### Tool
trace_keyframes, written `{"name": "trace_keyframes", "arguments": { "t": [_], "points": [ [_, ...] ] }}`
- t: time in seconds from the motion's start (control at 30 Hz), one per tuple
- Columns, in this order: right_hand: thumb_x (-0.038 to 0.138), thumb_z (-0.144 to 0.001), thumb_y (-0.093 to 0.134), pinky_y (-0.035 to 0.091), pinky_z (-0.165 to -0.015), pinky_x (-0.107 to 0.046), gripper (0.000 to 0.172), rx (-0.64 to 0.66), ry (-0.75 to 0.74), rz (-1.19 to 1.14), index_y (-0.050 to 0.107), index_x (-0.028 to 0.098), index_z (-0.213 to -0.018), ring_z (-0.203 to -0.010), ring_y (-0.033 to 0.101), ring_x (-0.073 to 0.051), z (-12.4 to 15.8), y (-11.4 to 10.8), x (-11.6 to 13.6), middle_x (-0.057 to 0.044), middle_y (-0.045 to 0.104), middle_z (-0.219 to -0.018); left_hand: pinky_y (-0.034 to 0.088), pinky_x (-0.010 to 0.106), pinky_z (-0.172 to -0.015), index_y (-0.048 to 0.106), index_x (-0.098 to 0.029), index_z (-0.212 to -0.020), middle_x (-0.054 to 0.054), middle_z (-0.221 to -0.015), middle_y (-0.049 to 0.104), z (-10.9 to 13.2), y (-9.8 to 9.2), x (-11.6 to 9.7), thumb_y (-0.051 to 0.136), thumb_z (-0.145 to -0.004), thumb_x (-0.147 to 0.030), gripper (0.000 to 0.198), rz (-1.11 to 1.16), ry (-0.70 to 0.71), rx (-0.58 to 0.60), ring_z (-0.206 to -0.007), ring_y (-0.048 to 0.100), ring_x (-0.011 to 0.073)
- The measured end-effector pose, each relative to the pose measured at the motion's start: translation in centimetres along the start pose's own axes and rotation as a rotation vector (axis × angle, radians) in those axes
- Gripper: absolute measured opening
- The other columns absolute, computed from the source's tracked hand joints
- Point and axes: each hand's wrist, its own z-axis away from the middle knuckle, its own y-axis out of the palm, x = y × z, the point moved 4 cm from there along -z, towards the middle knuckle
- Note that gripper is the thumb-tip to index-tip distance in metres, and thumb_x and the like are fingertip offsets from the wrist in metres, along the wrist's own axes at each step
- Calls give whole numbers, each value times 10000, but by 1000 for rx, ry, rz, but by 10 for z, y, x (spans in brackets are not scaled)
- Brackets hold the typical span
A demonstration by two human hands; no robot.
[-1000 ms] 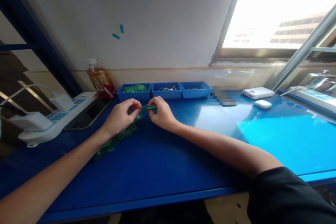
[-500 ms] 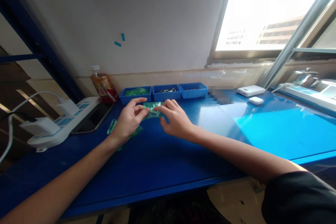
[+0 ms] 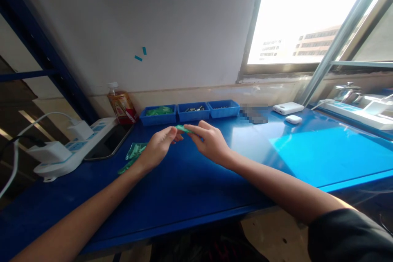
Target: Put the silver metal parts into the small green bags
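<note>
bottle label (image 3: 120, 111) blurred, no readable text

Black sleeve (image 3: 346, 233) (short), bare forearms (image 3: 92, 206); bare hands (image 3: 213, 143)

Green plastic packet (image 3: 183, 129), blue plastic bins (image 3: 194, 116), tabletop (image 3: 187, 192) — smooth, glossy, shiny metal pot (image 3: 348, 95)

Near the front right corner of the left blue bin (image 3: 158, 121), the green bag (image 3: 184, 129), previously spread flat, is now tipped nearly edge-on. Left of that bin's front, a green packet (image 3: 136, 151) is more exposed.
</note>
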Motion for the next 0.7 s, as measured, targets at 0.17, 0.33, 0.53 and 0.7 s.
{"name": "trace_keyframes", "arguments": {
  "t": [0.17,0.33,0.53,0.7],
  "points": [
    [121,-845,422,436,-713,-249,431,82,-131,28,584,235,-1227,-771,544,-140,4,6,6,-46,563,-900,453,267,-618,617,-156,-812,35,-746,630,-4,-7,9,497,-838,-542,405,160,-116,-71,-677,574,165],
    [294,-809,540,470,-739,-258,202,44,217,-373,654,175,-927,-918,561,-165,-3,4,1,-65,562,-1012,464,287,-734,639,-199,-940,32,-860,659,3,-14,-7,531,-855,-432,271,-292,170,-213,-771,592,178],
    [458,-822,500,400,-568,-232,346,125,541,-668,582,142,-706,-615,500,-111,-2,14,-8,-2,531,-672,424,335,-887,656,-236,-1027,61,-980,653,10,-4,-19,511,-884,-380,250,-568,455,-71,-936,562,206],
    [308,-834,528,313,-512,-221,246,-22,195,-287,601,159,-652,-526,393,-88,-1,6,-2,37,424,-562,460,344,-791,659,-184,-971,83,-915,674,3,-4,-7,353,-860,-636,557,-283,157,18,-870,593,229]
  ]
}}
